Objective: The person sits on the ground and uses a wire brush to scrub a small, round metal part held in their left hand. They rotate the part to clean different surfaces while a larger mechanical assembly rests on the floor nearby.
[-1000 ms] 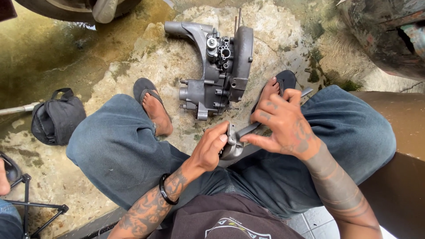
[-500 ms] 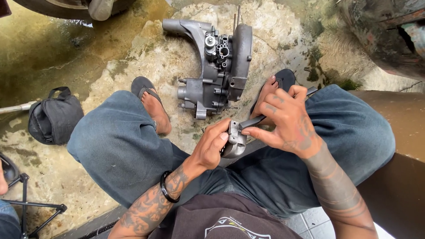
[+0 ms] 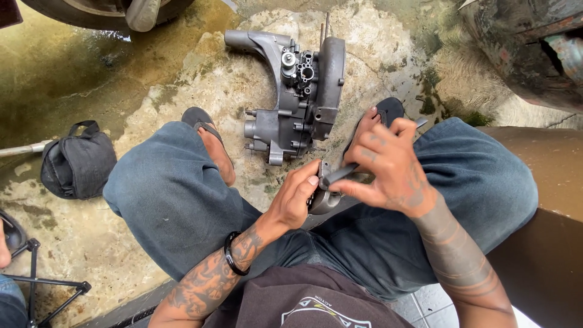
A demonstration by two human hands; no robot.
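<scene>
I sit with knees apart over a stained concrete floor. My left hand [image 3: 296, 199] grips a small grey metal part [image 3: 323, 200] between my knees. My right hand [image 3: 384, 166] is closed around a thin dark tool [image 3: 339, 175] whose tip rests against that part; the tool's far end pokes out past my fingers toward the right. A large grey metal engine casing [image 3: 296, 91] lies on the floor just beyond my hands, between my two sandalled feet.
A black bag [image 3: 78, 161] lies on the floor at left, with a metal rod [image 3: 21, 149] beside it. A tyre [image 3: 103, 9] shows at top left and a rusty dark vehicle body [image 3: 534, 48] at top right. A black stand's legs [image 3: 42, 282] are at bottom left.
My hands have stayed together on the small part, with the tool shifting slightly in my right hand. The view has drifted a little; nothing was picked up or put down.
</scene>
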